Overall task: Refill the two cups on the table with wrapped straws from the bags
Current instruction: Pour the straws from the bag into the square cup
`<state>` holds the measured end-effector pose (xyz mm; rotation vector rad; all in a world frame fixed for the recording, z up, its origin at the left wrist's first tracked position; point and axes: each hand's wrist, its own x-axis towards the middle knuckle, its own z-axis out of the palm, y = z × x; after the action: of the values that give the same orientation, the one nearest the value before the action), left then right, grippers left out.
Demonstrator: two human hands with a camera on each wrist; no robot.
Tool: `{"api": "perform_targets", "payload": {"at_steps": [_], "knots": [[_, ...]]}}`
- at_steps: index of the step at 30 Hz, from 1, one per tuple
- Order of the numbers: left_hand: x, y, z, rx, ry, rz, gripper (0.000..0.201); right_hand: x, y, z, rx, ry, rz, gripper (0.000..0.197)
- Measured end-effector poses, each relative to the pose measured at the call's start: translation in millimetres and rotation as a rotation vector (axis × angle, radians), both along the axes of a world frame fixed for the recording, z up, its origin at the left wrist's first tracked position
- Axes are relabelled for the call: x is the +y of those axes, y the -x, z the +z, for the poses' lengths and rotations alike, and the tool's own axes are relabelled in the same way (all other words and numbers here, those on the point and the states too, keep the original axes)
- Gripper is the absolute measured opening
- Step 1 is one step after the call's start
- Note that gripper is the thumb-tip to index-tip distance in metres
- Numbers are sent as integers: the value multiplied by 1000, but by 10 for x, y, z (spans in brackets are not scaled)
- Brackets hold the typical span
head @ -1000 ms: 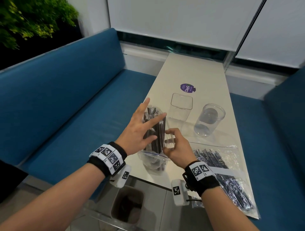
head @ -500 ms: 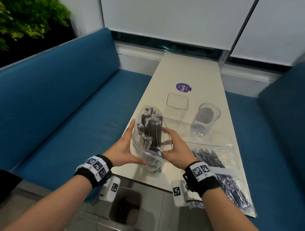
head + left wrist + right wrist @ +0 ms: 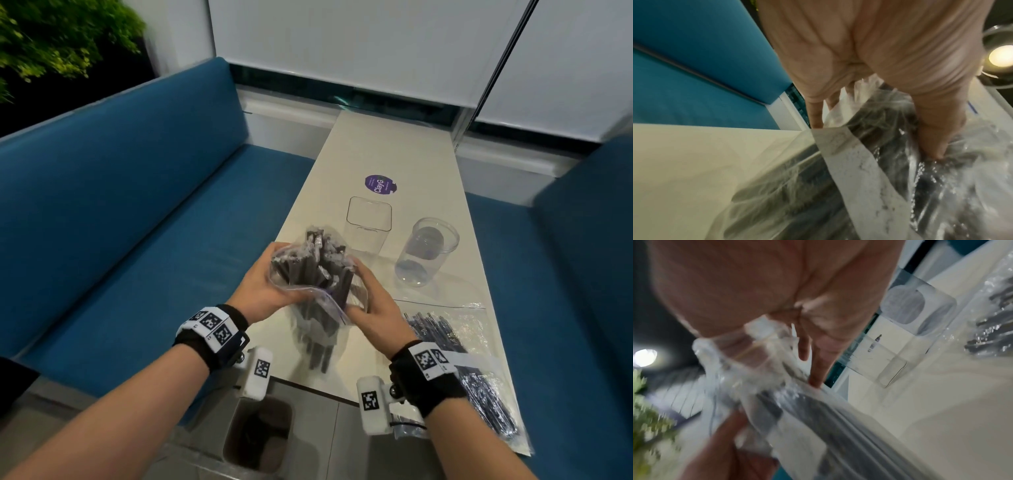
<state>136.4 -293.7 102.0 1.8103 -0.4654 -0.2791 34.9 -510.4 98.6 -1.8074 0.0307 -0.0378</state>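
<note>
A clear zip bag of dark wrapped straws (image 3: 313, 274) stands upright above the near end of the table, gripped from both sides. My left hand (image 3: 263, 291) clasps its left side; in the left wrist view the thumb (image 3: 935, 139) presses into the plastic bag (image 3: 869, 178). My right hand (image 3: 371, 305) holds the right side and the bag's zip edge; in the right wrist view the bag (image 3: 818, 418) is blurred. Behind it stand a square clear cup (image 3: 368, 222) and a round clear cup (image 3: 426, 251), neither holding straws. A second bag of straws (image 3: 462, 359) lies flat at the right.
The narrow cream table (image 3: 394, 147) runs away from me between two blue benches (image 3: 120, 222). A purple round sticker (image 3: 380, 184) lies beyond the cups. A dark bin (image 3: 257, 431) sits on the floor under the table's near end.
My left hand has dropped from above the bag with spread fingers to clasp its left side. Both hands have lifted and squeezed the bag, and the straws have bunched upright.
</note>
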Motion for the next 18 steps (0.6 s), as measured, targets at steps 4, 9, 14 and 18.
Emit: {"api": "perform_targets", "payload": {"at_steps": [4, 9, 14, 18], "knots": [[8, 50, -79, 45, -44, -93, 117, -5, 20, -38, 111, 61, 109, 103], [47, 159, -274, 131, -76, -360, 126, 135, -12, -168, 33, 159, 10, 96], [106, 124, -85, 140, 85, -243, 112, 133, -21, -187, 3, 195, -73, 99], [86, 71, 71, 63, -87, -286, 137, 172, -24, -207, -2, 232, -54, 102]]}}
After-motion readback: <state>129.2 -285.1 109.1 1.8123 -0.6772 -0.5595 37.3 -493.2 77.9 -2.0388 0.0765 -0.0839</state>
